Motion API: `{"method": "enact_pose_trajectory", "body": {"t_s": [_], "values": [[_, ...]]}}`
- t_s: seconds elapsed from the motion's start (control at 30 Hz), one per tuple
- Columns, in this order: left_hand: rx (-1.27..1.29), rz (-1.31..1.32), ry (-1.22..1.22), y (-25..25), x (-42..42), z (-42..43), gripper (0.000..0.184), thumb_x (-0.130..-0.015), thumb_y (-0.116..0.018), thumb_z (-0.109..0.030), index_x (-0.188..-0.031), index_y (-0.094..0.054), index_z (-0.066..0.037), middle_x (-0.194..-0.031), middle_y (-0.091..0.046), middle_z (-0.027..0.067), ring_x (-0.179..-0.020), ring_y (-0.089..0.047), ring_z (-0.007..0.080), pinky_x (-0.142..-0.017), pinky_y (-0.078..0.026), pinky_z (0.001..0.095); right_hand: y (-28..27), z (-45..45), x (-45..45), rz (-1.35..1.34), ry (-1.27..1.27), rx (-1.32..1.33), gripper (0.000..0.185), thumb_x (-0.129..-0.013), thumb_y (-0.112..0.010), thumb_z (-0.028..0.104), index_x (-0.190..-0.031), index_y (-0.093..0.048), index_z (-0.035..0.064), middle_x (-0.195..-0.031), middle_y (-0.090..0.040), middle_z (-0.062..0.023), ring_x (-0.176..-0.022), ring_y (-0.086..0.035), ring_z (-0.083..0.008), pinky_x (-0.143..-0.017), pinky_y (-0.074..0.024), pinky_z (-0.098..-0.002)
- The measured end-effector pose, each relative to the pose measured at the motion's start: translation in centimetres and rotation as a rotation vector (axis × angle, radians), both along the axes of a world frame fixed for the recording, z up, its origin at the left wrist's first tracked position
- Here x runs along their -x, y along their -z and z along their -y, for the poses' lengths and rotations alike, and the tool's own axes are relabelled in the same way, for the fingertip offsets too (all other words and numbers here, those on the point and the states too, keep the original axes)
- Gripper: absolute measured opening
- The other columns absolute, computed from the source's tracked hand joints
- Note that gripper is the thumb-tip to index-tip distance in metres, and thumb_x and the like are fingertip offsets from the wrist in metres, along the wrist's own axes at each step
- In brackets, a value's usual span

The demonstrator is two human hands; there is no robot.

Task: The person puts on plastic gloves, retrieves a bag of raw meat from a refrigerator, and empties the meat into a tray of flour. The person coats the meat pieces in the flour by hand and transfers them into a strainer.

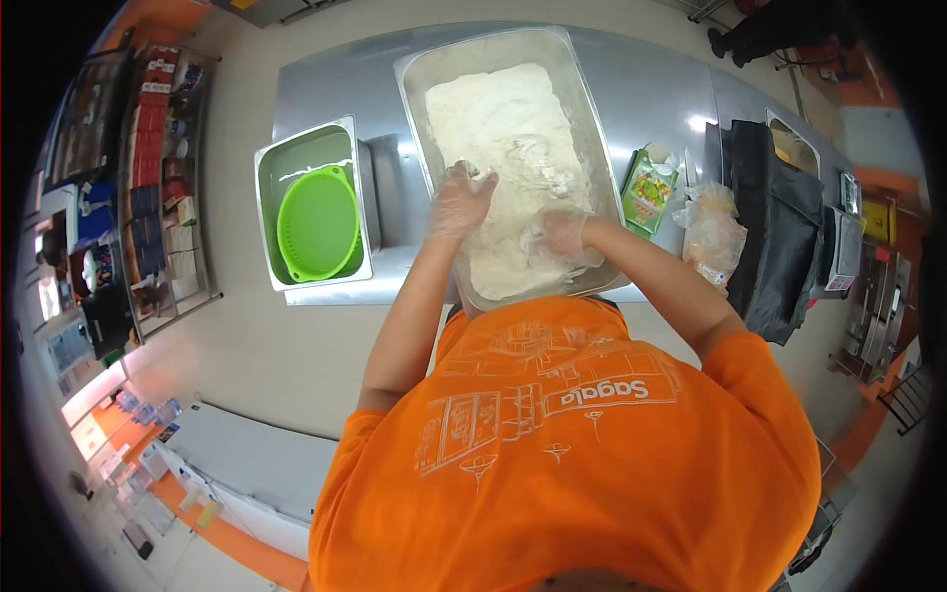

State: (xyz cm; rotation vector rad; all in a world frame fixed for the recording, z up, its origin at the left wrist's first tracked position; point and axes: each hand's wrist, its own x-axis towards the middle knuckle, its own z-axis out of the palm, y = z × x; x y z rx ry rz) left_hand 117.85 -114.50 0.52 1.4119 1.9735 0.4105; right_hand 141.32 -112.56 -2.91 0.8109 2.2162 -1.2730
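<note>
A large metal tray [584,94] lies lengthwise in front of me, with white powder like flour [493,99] spread over its bottom. The powder is smooth at the far end and clumped near the middle right. My left hand [461,202], in a clear plastic glove, is over the tray's left side, its fingers curved with a gap between thumb and fingertips and nothing seen in them. On the nearer right side, my right hand [564,237], gloved the same way, reaches down into the powder; its fingertips are blurred or covered there.
Left of the tray stands a deep metal pan [367,212] holding a green strainer basket [320,225]. To the right lie a green printed packet [651,192], a clear plastic bag [715,237] and a black bag [774,227]. Another person's legs [779,35] show at the upper right.
</note>
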Motion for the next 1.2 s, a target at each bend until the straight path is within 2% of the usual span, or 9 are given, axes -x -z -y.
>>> {"method": "enact_pose_trajectory", "body": {"t_s": [0.13,0.23,0.3,0.47,0.57,0.63,0.7,0.93,1.2], "values": [[0.19,-0.265,0.092,2.4,-3.1,0.1,0.061,-0.097,-0.058,-0.044,-0.127,-0.062,0.009,-0.127,-0.065,0.0306,-0.122,-0.061,0.0455,-0.103,-0.049,0.0479,-1.4,-5.7,2.0,0.119,0.598,-0.353,0.058,-0.099,-0.053,0.048,-0.12,-0.069,-0.0039,-0.12,-0.069,-0.0274,-0.117,-0.064,-0.0411,-0.105,-0.0477,-0.0458],[0.445,-0.406,0.473,1.4,-5.0,-0.8,0.051,-0.097,-0.055,-0.032,-0.128,-0.064,0.008,-0.132,-0.063,0.0284,-0.125,-0.061,0.0439,-0.106,-0.048,0.0462,5.9,-9.7,2.0,0.186,0.661,-0.531,0.064,-0.102,-0.045,0.053,-0.126,-0.066,-0.0027,-0.135,-0.062,-0.0255,-0.128,-0.058,-0.039,-0.11,-0.0441,-0.0454],[0.43,-0.26,0.739,8.7,-4.0,-1.0,0.047,-0.096,-0.052,-0.026,-0.127,-0.065,0.007,-0.132,-0.064,0.027,-0.124,-0.061,0.0436,-0.106,-0.048,0.0447,9.3,-10.0,2.4,0.192,0.646,-0.45,0.063,-0.102,-0.044,0.051,-0.136,-0.06,0.0005,-0.144,-0.056,-0.0245,-0.134,-0.055,-0.0384,-0.114,-0.0419,-0.0465],[0.222,-0.288,0.509,11.1,-1.4,-0.3,0.045,-0.1,-0.046,-0.028,-0.122,-0.067,0.004,-0.129,-0.065,0.0267,-0.119,-0.063,0.0413,-0.102,-0.05,0.0437,11.5,-4.4,1.7,0.106,0.083,-0.3,0.06,-0.103,-0.044,0.048,-0.14,-0.058,0.0034,-0.139,-0.06,-0.0252,-0.133,-0.055,-0.0391,-0.113,-0.0421,-0.045],[0.021,-0.248,0.377,2.3,-2.2,-1.1,0.057,-0.104,-0.042,-0.047,-0.123,-0.065,0.002,-0.13,-0.063,0.026,-0.125,-0.06,0.0366,-0.104,-0.049,0.0445,11.0,-4.8,0.6,0.155,-0.368,-0.457,0.053,-0.106,-0.04,0.041,-0.122,-0.068,-0.0003,-0.133,-0.064,-0.0243,-0.128,-0.059,-0.0387,-0.106,-0.0472,-0.0443],[0.161,-0.205,0.361,3.0,-3.0,-1.8,0.064,-0.103,-0.043,-0.054,-0.129,-0.063,0.001,-0.133,-0.062,0.0246,-0.127,-0.059,0.0359,-0.106,-0.047,0.0436,7.4,-6.2,-0.1,0.201,-0.18,-0.535,0.054,-0.106,-0.039,0.04,-0.112,-0.074,-0.0015,-0.128,-0.067,-0.0237,-0.124,-0.062,-0.0378,-0.101,-0.0502,-0.0441],[0.25,-0.195,0.402,4.3,-3.5,-1.6,0.07,-0.102,-0.042,-0.059,-0.136,-0.059,0.0,-0.137,-0.06,0.024,-0.13,-0.057,0.0358,-0.109,-0.046,0.0431,1.7,-5.6,0.0,0.271,0.53,-0.421,0.055,-0.105,-0.042,0.043,-0.11,-0.075,0.0002,-0.124,-0.069,-0.0238,-0.118,-0.066,-0.0368,-0.098,-0.0521,-0.0442],[0.493,-0.112,0.593,11.3,-4.3,1.2,0.088,-0.098,-0.044,-0.069,-0.156,-0.04,-0.002,-0.163,-0.033,0.0244,-0.148,-0.038,0.0368,-0.12,-0.033,0.0443,3.0,1.9,-1.7,0.413,0.651,-0.2,0.068,-0.101,-0.039,0.062,-0.133,-0.062,0.0072,-0.139,-0.061,-0.02,-0.126,-0.06,-0.0354,-0.105,-0.0479,-0.0443],[0.645,0.18,-0.023,8.4,-4.6,3.9,0.114,-0.083,-0.052,-0.085,-0.161,-0.031,-0.004,-0.163,-0.033,0.0254,-0.152,-0.031,0.04,-0.123,-0.026,0.0441,4.5,5.4,-1.9,0.08,1.346,0.649,0.091,-0.092,-0.047,0.077,-0.157,-0.043,0.0146,-0.158,-0.045,-0.0151,-0.142,-0.044,-0.036,-0.116,-0.0362,-0.0517]]}}
